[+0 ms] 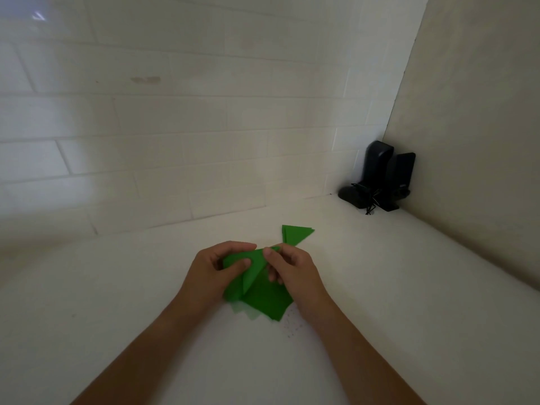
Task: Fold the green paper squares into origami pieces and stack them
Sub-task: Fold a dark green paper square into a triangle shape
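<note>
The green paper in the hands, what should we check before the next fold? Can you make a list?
1. Left hand has a grip on the green paper: ok.
2. Right hand pinches its top corner: ok.
3. Edges line up: cannot tell, fingers hide them.
4. Flat squares wait underneath: ok.
5. Folded stack sits apart, behind the hands: ok.
6. Black speakers are out of the way in the corner: ok.

Both forearms cut off by bottom edge. Left hand (214, 266) and right hand (292, 268) hide parts of held green sheet (254, 270). Flat green paper pile (267, 304) beneath partly covered; sheet count unreadable.
</note>
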{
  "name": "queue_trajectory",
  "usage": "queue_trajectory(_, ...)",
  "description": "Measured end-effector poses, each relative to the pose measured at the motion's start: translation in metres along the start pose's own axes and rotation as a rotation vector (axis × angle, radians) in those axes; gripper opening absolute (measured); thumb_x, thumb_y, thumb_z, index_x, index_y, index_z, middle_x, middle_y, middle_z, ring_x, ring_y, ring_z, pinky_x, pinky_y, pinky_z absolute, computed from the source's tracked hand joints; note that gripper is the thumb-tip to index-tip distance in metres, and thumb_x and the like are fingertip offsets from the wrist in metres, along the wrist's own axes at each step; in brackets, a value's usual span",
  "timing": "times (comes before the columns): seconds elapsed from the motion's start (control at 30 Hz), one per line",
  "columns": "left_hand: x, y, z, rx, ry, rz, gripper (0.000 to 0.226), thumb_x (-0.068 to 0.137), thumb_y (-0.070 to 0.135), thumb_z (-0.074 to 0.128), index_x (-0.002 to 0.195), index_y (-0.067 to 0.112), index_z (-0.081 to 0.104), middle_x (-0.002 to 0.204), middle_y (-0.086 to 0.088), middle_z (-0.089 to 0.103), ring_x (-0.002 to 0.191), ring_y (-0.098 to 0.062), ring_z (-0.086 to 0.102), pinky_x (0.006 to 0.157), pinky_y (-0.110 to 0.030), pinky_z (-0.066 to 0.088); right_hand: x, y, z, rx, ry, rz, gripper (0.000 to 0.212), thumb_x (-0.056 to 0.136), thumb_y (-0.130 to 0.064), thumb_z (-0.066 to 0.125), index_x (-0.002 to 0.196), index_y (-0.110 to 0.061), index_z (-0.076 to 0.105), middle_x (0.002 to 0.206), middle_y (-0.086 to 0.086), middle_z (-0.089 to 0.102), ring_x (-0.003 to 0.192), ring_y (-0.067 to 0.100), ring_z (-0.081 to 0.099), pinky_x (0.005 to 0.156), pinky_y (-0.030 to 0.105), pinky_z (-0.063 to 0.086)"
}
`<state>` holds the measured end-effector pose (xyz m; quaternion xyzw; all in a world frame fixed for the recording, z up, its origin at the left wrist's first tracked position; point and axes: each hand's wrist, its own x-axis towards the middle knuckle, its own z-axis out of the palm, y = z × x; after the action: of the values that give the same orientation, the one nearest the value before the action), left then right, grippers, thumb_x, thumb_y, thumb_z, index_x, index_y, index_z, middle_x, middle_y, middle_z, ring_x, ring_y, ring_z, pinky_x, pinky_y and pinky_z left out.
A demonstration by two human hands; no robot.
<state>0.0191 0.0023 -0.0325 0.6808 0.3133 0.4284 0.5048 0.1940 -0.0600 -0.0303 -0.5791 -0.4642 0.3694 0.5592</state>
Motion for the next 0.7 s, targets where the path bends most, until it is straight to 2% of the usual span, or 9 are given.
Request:
queue_trajectory(0.23,-0.0002,-0.0011,0.0003,0.089,0.009,0.030,0.027,0.094,0.004,0.071,0.112,0.022,0.080,0.107,0.009,0.079,0.104,-0.012,0.074,0.090,-0.030,0.061,0.0011,0.0027,0.0016,-0.027,0.045,0.001,0.030,0.100,-0.033,0.068,0.081,-0.010,0.069,0.060,0.000,0.062,0.056,0.008,0.055,0.061,0.022,0.044)
queue_trajectory(0.37,-0.0008,-0.0009,0.0008,0.106,0.019,0.032,0.023,0.089,0.008,0.077,0.108,0.020,0.081,0.102,0.007,0.080,0.100,-0.012,0.075,0.088,-0.029,0.061,0.0018,0.0041,0.0026,-0.046,0.057,-0.006,0.032,0.099,-0.035,0.070,0.078,-0.010,0.066,0.060,0.001,0.062,0.057,0.011,0.056,0.064,0.028,0.046)
queue_trajectory(0.47,-0.0006,-0.0005,0.0010,0.061,0.023,0.015,0.022,0.089,0.005,0.076,0.107,0.017,0.081,0.101,0.003,0.080,0.098,-0.015,0.076,0.088,-0.031,0.062,0.0015,0.0032,0.0023,-0.043,0.051,-0.007,0.031,0.098,-0.034,0.070,0.078,-0.010,0.067,0.060,0.000,0.063,0.056,0.009,0.056,0.063,0.025,0.046)
queue_trajectory(0.6,-0.0003,-0.0015,0.0007,0.030,0.003,0.008,0.022,0.091,0.003,0.073,0.108,0.015,0.080,0.102,0.000,0.080,0.100,-0.019,0.076,0.089,-0.036,0.062,0.0000,0.0004,0.0002,0.006,0.000,0.002,0.026,0.100,-0.028,0.069,0.091,-0.005,0.074,0.063,0.000,0.066,0.054,0.005,0.058,0.059,0.017,0.046)
queue_trajectory(0.7,-0.0010,-0.0022,0.0005,0.015,-0.002,-0.001,0.022,0.092,0.004,0.072,0.110,0.015,0.080,0.103,-0.001,0.080,0.101,-0.019,0.076,0.090,-0.037,0.062,0.0000,0.0005,0.0002,-0.002,0.014,0.010,0.027,0.099,-0.030,0.069,0.091,-0.005,0.074,0.063,0.001,0.066,0.055,0.006,0.059,0.060,0.018,0.047)
